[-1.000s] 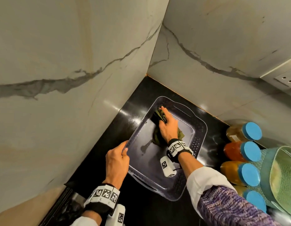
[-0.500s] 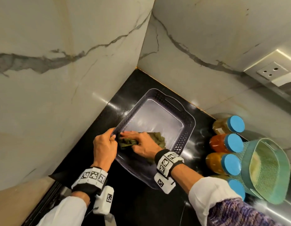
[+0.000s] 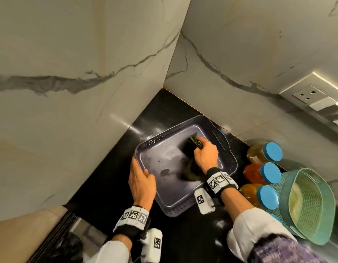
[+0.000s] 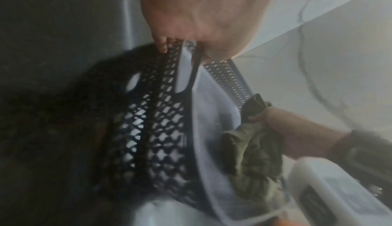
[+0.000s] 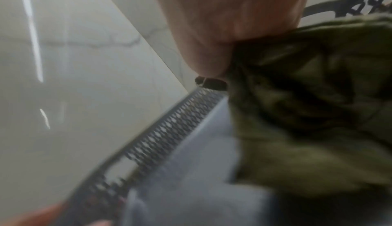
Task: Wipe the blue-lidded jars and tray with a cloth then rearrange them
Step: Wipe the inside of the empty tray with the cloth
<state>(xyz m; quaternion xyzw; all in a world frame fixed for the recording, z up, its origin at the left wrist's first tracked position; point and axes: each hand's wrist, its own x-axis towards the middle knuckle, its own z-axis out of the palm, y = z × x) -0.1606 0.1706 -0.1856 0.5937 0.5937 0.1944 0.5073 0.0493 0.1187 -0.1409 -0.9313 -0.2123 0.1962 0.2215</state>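
Observation:
A grey-purple tray (image 3: 165, 205) with perforated walls lies on the black counter in the corner. My left hand (image 3: 141, 182) grips its near-left rim (image 4: 186, 65), thumb inside. My right hand (image 3: 206, 155) holds a crumpled olive-green cloth (image 3: 192, 143) and presses it on the tray floor toward the far right side; the cloth (image 5: 307, 104) fills the right wrist view, and the cloth (image 4: 252, 146) also shows in the left wrist view. Blue-lidded jars (image 3: 271, 151) (image 3: 269, 172) (image 3: 267, 196) with amber contents lie in a row right of the tray.
Marble walls close in on the left and at the back. A teal mesh basket (image 3: 312, 204) lies on its side right of the jars. A wall socket plate (image 3: 312, 95) is at the upper right. The black counter (image 3: 183, 238) runs toward me.
My right hand has swept the cloth from the tray's near-left part to its far right side. The left hand keeps its grip on the rim.

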